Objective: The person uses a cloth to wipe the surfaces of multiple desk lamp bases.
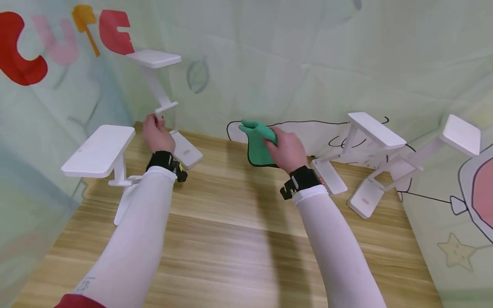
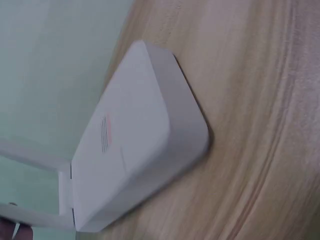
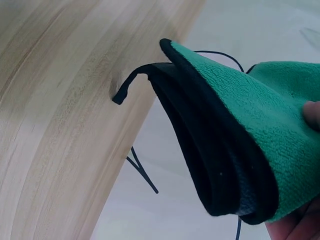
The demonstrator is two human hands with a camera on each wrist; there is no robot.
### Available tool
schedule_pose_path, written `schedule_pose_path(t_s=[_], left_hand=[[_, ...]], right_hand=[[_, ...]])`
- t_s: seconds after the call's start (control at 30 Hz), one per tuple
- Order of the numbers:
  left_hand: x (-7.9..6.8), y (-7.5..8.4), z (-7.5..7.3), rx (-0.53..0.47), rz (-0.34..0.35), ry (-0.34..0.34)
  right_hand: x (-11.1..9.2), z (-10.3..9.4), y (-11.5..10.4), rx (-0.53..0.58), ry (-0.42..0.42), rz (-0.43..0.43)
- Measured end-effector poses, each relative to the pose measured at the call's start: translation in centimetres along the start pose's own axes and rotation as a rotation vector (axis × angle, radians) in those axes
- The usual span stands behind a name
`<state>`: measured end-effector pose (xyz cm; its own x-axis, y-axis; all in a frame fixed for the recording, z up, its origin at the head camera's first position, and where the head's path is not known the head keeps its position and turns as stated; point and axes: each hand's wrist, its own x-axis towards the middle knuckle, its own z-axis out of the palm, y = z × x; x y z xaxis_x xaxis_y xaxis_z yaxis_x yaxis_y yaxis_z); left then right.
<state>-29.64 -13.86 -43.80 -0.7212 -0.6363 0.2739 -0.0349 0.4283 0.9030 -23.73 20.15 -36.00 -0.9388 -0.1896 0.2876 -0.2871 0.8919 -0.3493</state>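
A white folding desk lamp stands at the back left, its base point(image 1: 186, 149) on the wooden tabletop. My left hand point(image 1: 157, 136) grips this lamp's hinged arm below the lamp head point(image 1: 154, 58). In the left wrist view the lamp base point(image 2: 130, 125) fills the middle, with fingertips point(image 2: 24, 232) at the arm in the lower left corner. My right hand point(image 1: 288, 149) holds a folded green cloth point(image 1: 259, 147) with black edging above the table's back edge. The right wrist view shows the cloth point(image 3: 280, 145) folded in layers, a thumb point(image 3: 311, 114) pressing on its fuzzy side.
Another white lamp point(image 1: 99, 150) stands at the near left, partly behind my left forearm. Two more, a nearer lamp point(image 1: 366, 197) and a farther lamp point(image 1: 330, 175), stand at the right. A printed fabric backdrop point(image 1: 269, 64) surrounds the wooden table point(image 1: 223, 252).
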Motion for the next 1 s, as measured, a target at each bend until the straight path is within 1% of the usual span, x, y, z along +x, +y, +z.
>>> schedule_pose_path(t_s=[0.07, 0.13, 0.27, 0.37, 0.5, 0.6, 0.7, 0.77, 0.83, 0.93, 1.0], left_hand=[[-0.3, -0.1, 0.1, -0.024, 0.017, -0.053], [-0.6, -0.2, 0.3, -0.04, 0.036, -0.088], [-1.3, -0.3, 1.1, -0.01, 0.112, -0.153], [-2.1, 0.0, 1.7, 0.0, 0.163, -0.195], [-3.1, 0.4, 2.3, -0.011, 0.224, -0.253], [-3.8, 0.5, 3.2, -0.022, 0.266, -0.299], [-4.6, 0.7, 4.2, -0.034, 0.315, -0.351], [-5.2, 1.0, 4.8, -0.042, 0.348, -0.401], [-5.8, 1.5, 5.3, -0.063, 0.375, -0.47], [-6.4, 2.3, 5.9, -0.082, 0.392, -0.58], [-6.7, 2.9, 6.2, -0.081, 0.404, -0.629]], right_hand=[[0.0, -0.1, 0.1, 0.003, 0.014, 0.011], [0.1, -0.1, 0.1, 0.007, 0.028, 0.015], [0.0, -0.1, 0.2, 0.014, 0.053, 0.023], [0.0, -0.2, 0.2, 0.011, 0.064, 0.029], [0.0, -0.3, 0.2, 0.007, 0.073, 0.038], [-0.2, -0.5, 0.3, 0.004, 0.089, 0.054], [-0.4, -0.6, 0.4, -0.003, 0.125, 0.064], [-0.7, -0.7, 0.6, -0.002, 0.146, 0.069], [-1.0, -0.6, 0.7, -0.004, 0.16, 0.081], [-1.6, -0.4, 0.9, -0.013, 0.151, 0.102], [-1.8, -0.2, 1.0, -0.022, 0.139, 0.109]])
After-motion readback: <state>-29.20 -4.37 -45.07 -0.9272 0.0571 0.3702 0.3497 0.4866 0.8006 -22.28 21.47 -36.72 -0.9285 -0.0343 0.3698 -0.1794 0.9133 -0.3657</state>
